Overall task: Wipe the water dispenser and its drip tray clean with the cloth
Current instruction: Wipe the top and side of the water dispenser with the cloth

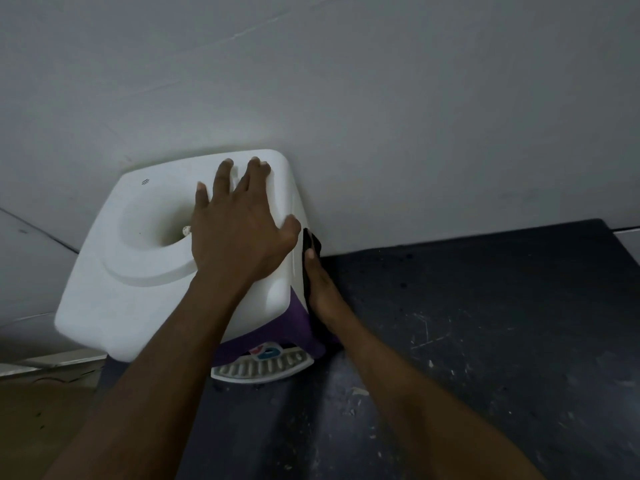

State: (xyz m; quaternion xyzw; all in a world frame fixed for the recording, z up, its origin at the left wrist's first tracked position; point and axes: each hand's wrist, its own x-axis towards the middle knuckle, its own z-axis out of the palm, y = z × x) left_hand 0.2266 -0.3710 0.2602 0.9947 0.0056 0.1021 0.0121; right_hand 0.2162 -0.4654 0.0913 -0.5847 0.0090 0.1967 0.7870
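Head view: dark counter point(485, 341) bearing a white water dispenser point(114, 271), left hand point(239, 233) spread flat on top, right hand point(320, 289) pressing the dark cloth point(311, 242) flat against its right side; hard rubbing could shift it or dislodge the drip tray point(263, 370)

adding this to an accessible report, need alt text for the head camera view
A person's left hand lies flat on top of a white water dispenser while the right hand presses a dark cloth against its right side. The dispenser stands on a dark counter against a pale wall, its drip tray at the front.
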